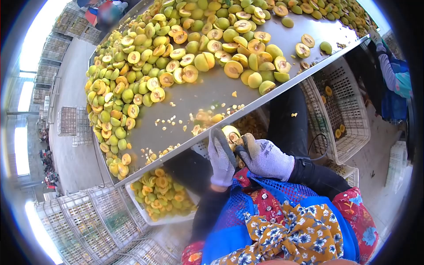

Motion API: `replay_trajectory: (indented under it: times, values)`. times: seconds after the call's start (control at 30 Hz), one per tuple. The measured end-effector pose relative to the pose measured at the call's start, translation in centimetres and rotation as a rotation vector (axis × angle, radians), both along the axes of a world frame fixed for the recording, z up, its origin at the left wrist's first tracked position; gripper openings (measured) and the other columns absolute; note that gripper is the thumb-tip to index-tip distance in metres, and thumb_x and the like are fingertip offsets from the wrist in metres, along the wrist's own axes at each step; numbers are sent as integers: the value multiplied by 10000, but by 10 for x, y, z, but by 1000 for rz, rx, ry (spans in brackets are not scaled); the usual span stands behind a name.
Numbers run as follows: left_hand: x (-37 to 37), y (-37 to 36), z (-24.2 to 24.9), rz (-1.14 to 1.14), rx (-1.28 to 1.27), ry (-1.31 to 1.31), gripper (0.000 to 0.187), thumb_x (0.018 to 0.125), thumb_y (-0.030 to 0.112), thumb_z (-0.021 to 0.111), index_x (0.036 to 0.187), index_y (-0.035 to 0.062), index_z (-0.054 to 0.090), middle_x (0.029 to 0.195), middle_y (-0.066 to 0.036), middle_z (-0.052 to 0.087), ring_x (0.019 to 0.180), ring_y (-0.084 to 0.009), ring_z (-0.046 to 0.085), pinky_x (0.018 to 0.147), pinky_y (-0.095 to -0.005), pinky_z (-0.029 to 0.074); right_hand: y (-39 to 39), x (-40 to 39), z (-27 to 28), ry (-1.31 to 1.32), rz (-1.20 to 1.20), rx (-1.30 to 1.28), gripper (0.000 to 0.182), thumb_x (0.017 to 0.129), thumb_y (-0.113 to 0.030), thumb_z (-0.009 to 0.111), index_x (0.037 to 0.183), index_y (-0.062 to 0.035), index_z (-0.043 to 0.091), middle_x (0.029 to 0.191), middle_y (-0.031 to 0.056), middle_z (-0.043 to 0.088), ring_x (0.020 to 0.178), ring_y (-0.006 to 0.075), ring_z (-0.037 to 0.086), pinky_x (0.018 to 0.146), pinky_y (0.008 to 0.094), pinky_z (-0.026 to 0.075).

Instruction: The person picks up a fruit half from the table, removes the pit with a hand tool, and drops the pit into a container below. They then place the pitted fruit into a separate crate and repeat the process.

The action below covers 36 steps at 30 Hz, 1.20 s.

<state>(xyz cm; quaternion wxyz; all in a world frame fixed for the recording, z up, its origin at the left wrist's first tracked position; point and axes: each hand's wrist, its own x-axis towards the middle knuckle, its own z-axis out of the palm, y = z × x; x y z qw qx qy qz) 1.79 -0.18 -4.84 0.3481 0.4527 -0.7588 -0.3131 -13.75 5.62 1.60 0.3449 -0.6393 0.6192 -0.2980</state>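
A cut yellow-green stone fruit (230, 131), its brown centre showing, is held between my two gloved hands just past the table's near edge. My left hand (221, 158), in a grey-white glove with dark fingers, is closed on the fruit's left side. My right hand (267, 155), in a similar glove with writing on its back, has its thumb and fingers pinched against the fruit's centre. Whether those fingers also grip a small tool is hidden. Beyond my hands, the metal table (185, 110) bears a heap of halved fruit (154, 62) and scattered pale seeds (170, 121).
A white crate of fruit halves (161, 194) stands below the table's edge on the left. Another white crate (338, 110), with a few halves inside, lies on the right. Stacked crates (92, 221) line the left. Another person's arm (386, 66) reaches in at far right.
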Motion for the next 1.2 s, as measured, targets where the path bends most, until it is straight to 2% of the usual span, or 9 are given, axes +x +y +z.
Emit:
replay_trajectory:
  times: [0.13,0.2,0.23,0.3,0.43,0.7,0.97,1.03,1.2]
  values:
    - [-19,7,28,120,175,245,316,1037,145,413,1243,-70,519,1095,-221,641,971,-318,649,878,-389,500,6,-2,-17,-123,45,33,280,983,-250,531,983,28,497,710,190,630,623,331,643,551,436,489]
    - [-20,7,21,109,106,256,297,1000,121,449,1225,-56,526,1054,-227,658,985,-350,657,883,-382,503,-2,-13,-5,-491,30,229,303,1003,-283,507,964,18,523,731,159,636,627,266,639,565,406,482]
    - [-18,4,17,41,46,204,313,978,113,461,1234,-56,526,1059,-228,660,988,-352,666,874,-388,512,-3,-20,4,-723,34,458,293,1026,-324,480,982,-45,559,720,51,596,557,124,562,503,287,450]
    - [-24,0,26,52,74,253,291,980,135,478,1200,-43,545,1021,-229,669,940,-361,675,826,-408,528,-5,-26,16,-802,55,613,329,1034,-359,463,979,-48,556,712,15,572,574,90,552,505,273,446]
    - [-17,-5,17,37,63,-122,270,1013,218,472,1098,-16,576,839,-201,672,807,-369,669,720,-448,518,-5,-22,8,-446,66,495,431,1032,-385,412,918,2,566,699,143,610,650,274,617,627,404,481]
    - [-27,2,34,129,137,-13,202,992,165,488,1054,-7,572,827,-210,656,769,-388,656,697,-442,520,-9,-30,-4,-714,156,612,473,1012,-427,462,1017,29,588,803,63,602,714,143,572,642,315,488]
    - [-26,-1,41,58,38,79,199,941,75,511,1111,-13,565,942,-229,667,880,-404,661,739,-442,526,-6,-34,-15,-1144,243,654,362,1012,-392,497,853,-78,579,677,-18,485,623,63,456,550,259,394]
    - [-27,-1,30,85,-32,88,208,941,66,496,1120,-14,566,955,-230,667,892,-402,659,751,-441,525,-9,-30,-11,-916,237,504,318,999,-343,540,820,-81,564,682,-19,512,617,73,473,561,264,413]
    - [-18,3,16,72,99,261,246,966,75,427,1142,-40,555,997,-212,665,917,-366,662,826,-400,511,-5,-19,-9,-1383,31,872,334,1000,-384,549,822,-101,554,615,-12,483,471,67,461,414,218,360]
